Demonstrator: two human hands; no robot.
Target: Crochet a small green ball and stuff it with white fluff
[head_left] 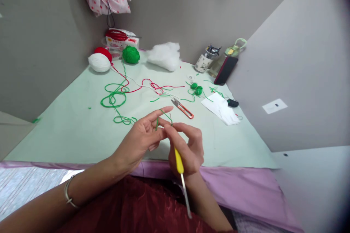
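Note:
My left hand (143,136) is raised over the pale green table cover (68,127), its forefinger stretched out with green yarn (115,96) looped over it and pinched by the other fingers. My right hand (187,145) meets it and grips a crochet hook with a yellow handle (179,160), whose metal tip sits at the yarn on the left fingers. The green strand trails back across the table in loose coils to a green yarn ball (130,54).
Red-handled thread snips (182,108) lie just beyond my hands. White (98,62) and red (104,51) yarn balls, white stuffing (165,55), small green crocheted pieces (197,89), a white paper (220,107), a cup of tools (203,62) and a phone (225,70) sit farther back.

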